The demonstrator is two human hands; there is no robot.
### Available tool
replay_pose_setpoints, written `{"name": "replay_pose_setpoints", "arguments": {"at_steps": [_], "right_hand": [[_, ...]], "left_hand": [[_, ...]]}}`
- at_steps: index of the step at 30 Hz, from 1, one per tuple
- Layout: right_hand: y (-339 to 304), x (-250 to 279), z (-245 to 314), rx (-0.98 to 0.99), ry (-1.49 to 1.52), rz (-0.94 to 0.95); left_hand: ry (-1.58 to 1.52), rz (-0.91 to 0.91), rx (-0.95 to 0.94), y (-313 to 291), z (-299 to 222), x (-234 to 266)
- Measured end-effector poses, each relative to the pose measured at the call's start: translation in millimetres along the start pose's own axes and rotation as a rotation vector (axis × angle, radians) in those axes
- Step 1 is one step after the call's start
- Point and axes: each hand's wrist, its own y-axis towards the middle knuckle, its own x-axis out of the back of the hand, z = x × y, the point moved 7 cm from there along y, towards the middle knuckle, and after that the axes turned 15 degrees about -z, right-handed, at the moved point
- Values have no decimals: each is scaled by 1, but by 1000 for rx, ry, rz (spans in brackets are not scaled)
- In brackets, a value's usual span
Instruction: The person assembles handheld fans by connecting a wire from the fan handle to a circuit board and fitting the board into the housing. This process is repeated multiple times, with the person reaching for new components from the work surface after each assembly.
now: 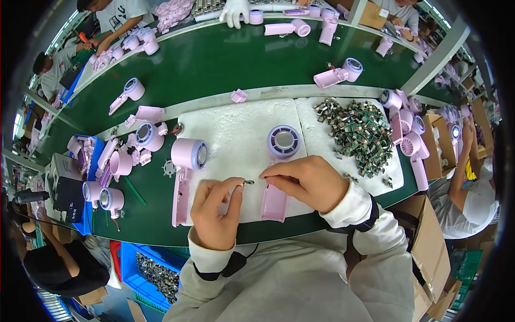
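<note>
Between thumb and forefinger, my left hand (215,214) pinches a small circuit board (248,182) just above the white foam sheet (230,123). My right hand (316,185) is closed in a pinch beside it, over the open handle of a pink hair-dryer-like housing (274,205); what its fingertips hold is too small to make out. The round head of that housing, with a purple ring, lies beyond my fingers. To the left rests a second pink housing (188,154), its handle trough pointing toward me. A heap of small circuit boards (362,134) lies right of my right hand.
More pink housings (410,123) crowd the right end, beside a cardboard box (439,145). At left are loose pink parts (122,162) and a blue bin (95,155). Beyond the ledge, a green conveyor belt (214,64) carries housings. Co-workers sit around; a gloved hand (234,12) shows opposite.
</note>
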Motion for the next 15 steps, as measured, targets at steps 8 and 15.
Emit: {"name": "replay_pose_setpoints", "arguments": {"at_steps": [8, 15], "right_hand": [[3, -4, 4, -146, -111, -153], [0, -1, 8, -52, -70, -211]], "left_hand": [[-662, 16, 406, -8, 17, -15], [-644, 39, 425, -12, 23, -23]]}}
